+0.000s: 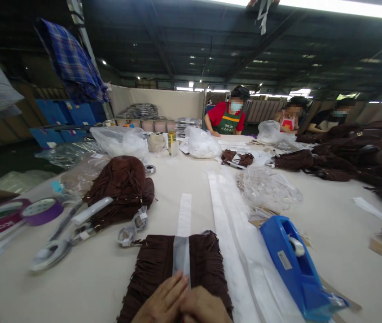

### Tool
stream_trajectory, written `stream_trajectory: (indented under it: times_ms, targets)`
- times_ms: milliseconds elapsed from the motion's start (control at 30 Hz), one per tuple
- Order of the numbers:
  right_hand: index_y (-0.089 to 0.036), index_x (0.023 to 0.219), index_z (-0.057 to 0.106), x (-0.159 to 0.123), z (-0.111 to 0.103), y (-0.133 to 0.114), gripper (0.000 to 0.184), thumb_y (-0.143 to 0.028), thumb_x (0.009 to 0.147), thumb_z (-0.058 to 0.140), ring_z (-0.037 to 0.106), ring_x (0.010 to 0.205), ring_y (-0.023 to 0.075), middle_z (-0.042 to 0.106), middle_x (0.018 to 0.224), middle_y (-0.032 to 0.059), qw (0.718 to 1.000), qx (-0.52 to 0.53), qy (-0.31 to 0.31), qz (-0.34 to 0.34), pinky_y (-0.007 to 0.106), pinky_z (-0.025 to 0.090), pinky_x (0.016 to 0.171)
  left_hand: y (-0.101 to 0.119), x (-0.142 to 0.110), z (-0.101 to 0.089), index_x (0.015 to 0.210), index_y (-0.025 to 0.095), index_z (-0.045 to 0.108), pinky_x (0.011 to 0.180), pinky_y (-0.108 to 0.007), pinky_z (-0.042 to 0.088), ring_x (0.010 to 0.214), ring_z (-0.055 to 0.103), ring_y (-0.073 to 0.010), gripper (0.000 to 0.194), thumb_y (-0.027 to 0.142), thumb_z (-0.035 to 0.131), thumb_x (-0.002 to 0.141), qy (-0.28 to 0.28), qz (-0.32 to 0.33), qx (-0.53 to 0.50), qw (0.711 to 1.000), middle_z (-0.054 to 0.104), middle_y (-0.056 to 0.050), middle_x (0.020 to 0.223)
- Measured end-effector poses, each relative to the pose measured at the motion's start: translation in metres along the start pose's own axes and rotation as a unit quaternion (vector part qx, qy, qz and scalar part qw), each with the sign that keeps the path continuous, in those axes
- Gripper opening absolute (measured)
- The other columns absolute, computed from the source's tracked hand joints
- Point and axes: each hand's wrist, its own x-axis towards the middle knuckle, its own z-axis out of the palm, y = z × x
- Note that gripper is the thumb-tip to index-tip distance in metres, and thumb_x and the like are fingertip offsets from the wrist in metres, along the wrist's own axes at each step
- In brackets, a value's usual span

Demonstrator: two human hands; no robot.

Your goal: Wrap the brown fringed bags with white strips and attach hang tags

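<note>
A dark brown fringed bag (pixel 207 260) lies flat at the table's near edge. Down its middle runs a pale, partly see-through strip (pixel 181 253), which reaches beyond the bag's far edge as a white band. My left hand (pixel 162 299) rests on the bag and strip, fingers stretched out together. Beside it and touching it, my right hand (pixel 207 307) is curled closed over the strip; what its fingers hold is hidden. A wrapped strap with metal fittings (pixel 133 231) lies off the bag's far left corner.
A blue tape dispenser (pixel 288 264) and long white sheets (pixel 234 237) lie to the right. At left are another brown fringed bag (pixel 123 188) and tape rolls (pixel 42 211). Clear plastic bags (pixel 268 188) lie further back. Co-workers (pixel 227 114) stand across the table.
</note>
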Motion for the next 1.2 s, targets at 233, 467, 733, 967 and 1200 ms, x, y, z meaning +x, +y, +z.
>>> stream_trajectory:
  times_ms: [233,467,733,967,1200]
  targets:
    - [-0.023,0.101,0.063,0.069,-0.019,0.058,0.040,-0.004,0.068,0.049,0.054,0.105,0.0204,0.063,0.107,0.0045,0.943,0.002,-0.152,0.297,0.035,0.037,0.095,-0.002,0.006,0.004,0.115,0.011,0.056,0.097,-0.026,0.042,0.127,0.034,-0.0214,0.035,0.011,0.029,0.092,0.057,0.019,0.036,0.998,0.058,-0.006,0.119]
    - [-0.018,0.087,0.064,0.071,0.006,0.096,0.026,-0.010,0.065,0.053,0.062,0.078,0.0158,0.068,0.083,0.0006,0.895,0.016,-0.169,0.411,0.025,0.046,0.072,0.000,0.010,-0.005,0.116,0.013,0.056,0.097,-0.025,0.043,0.123,0.042,-0.0201,0.032,0.013,0.033,0.092,0.009,0.009,0.048,0.999,0.057,-0.005,0.121]
    - [-0.021,0.076,0.068,0.070,0.029,0.099,0.028,-0.004,0.069,0.046,0.056,0.090,0.0232,0.065,0.084,0.0066,0.887,-0.070,-0.146,0.433,0.038,0.036,0.081,0.005,-0.002,0.025,0.119,0.008,0.052,0.091,-0.028,0.049,0.126,0.035,-0.0272,0.039,0.005,0.027,0.088,0.064,0.000,0.025,0.998,0.031,-0.012,0.143]
    - [-0.025,0.075,0.070,0.056,0.017,0.101,0.023,-0.008,0.072,0.056,0.059,0.083,0.0149,0.065,0.085,0.0005,0.941,0.001,-0.138,0.309,0.027,0.041,0.080,0.005,0.002,0.021,0.115,0.007,0.055,0.091,-0.029,0.050,0.126,0.036,-0.0262,0.042,0.001,0.030,0.082,0.086,-0.012,0.008,0.996,0.035,-0.010,0.140]
    - [-0.020,0.068,0.063,0.041,0.023,0.105,0.022,-0.003,0.069,0.049,0.056,0.082,0.0164,0.062,0.083,0.0032,0.965,0.031,-0.077,0.248,0.029,0.042,0.078,0.005,-0.002,0.012,0.114,0.008,0.056,0.091,-0.031,0.050,0.126,0.037,-0.0272,0.036,0.004,0.036,0.084,0.085,-0.001,-0.009,0.996,0.048,-0.010,0.131]
